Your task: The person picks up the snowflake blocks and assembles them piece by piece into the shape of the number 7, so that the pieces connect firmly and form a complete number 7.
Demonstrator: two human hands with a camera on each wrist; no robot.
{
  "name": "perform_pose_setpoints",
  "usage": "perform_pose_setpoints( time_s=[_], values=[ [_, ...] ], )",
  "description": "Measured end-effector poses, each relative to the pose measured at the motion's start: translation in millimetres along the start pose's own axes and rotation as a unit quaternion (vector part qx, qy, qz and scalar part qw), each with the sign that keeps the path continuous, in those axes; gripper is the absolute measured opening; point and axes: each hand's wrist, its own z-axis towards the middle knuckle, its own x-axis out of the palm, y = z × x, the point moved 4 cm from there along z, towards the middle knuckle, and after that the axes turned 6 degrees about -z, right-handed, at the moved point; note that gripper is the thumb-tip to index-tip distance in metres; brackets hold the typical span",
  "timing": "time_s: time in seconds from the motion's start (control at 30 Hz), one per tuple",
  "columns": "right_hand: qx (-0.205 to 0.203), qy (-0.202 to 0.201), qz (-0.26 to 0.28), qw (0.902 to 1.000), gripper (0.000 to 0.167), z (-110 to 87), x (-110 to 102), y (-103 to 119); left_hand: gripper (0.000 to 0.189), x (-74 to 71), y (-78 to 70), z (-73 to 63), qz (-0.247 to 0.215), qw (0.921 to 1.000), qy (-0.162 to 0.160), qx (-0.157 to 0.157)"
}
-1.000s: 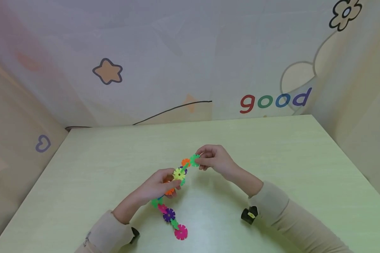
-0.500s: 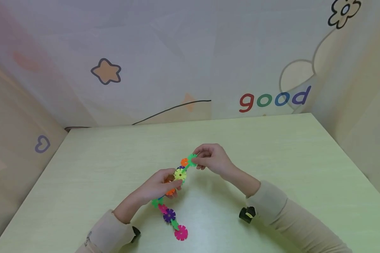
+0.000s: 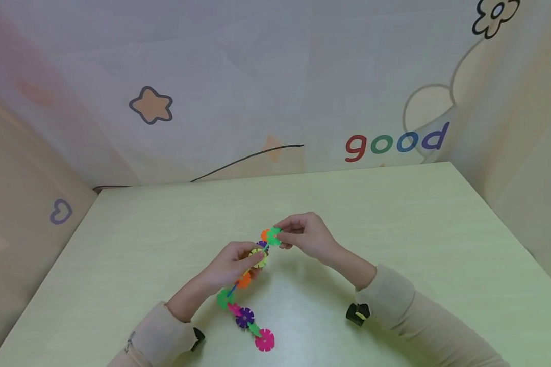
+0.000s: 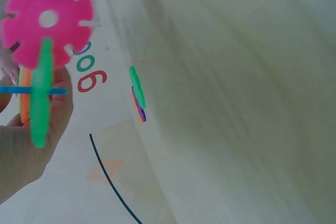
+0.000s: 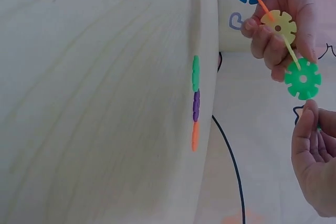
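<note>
A printed backdrop (image 3: 239,92) round the tabletop (image 3: 395,204) showed an orange star (image 3: 151,105) beyond the far edge, the word "good" (image 3: 399,142) near the far right corner, and a purple heart (image 3: 61,211) outside the left edge.

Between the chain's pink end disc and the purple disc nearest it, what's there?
One green disc, joining the purple disc to the pink end disc. It shows in the head view.
</note>
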Motion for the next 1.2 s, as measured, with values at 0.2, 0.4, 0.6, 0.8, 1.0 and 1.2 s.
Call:
perform_pose_setpoints(
  time_s=[0.2, 0.4, 0.6, 0.8, 1.0, 1.2],
  values=[
    [-0.017, 0.005, 0.009, 0.9998, 0.020, 0.0, 2.1, 0.6, 0.028, 0.7, -1.3, -1.1, 0.001, 0.9996, -0.021, 0.018],
    [-0.026, 0.008, 0.026, 0.9993, 0.019, 1.0, 5.7, -0.2, 0.027, 0.4, -3.1, -2.4, 0.012, 0.9992, -0.023, 0.029],
    [-0.013, 0.008, 0.029, 0.9994, 0.019, 1.3, 7.5, -1.1, 0.026, -0.3, -4.2, -2.6, 0.014, 0.9992, -0.026, 0.028],
    [-0.010, 0.031, 0.023, 0.9992, 0.021, 0.2, 4.5, -2.3, 0.027, 2.6, -4.6, -4.3, 0.001, 0.9996, -0.026, 0.013],
    [-0.020, 0.051, 0.014, 0.9984, 0.025, 2.3, 2.2, -5.5, 0.027, 1.1, -0.9, -4.6, 0.001, 0.9995, -0.031, 0.001],
    [-0.024, 0.056, -0.008, 0.9981, 0.028, 9.2, -1.4, -9.0, 0.028, -7.0, 2.6, -8.8, -0.007, 0.9986, -0.051, -0.008]
  ],
)
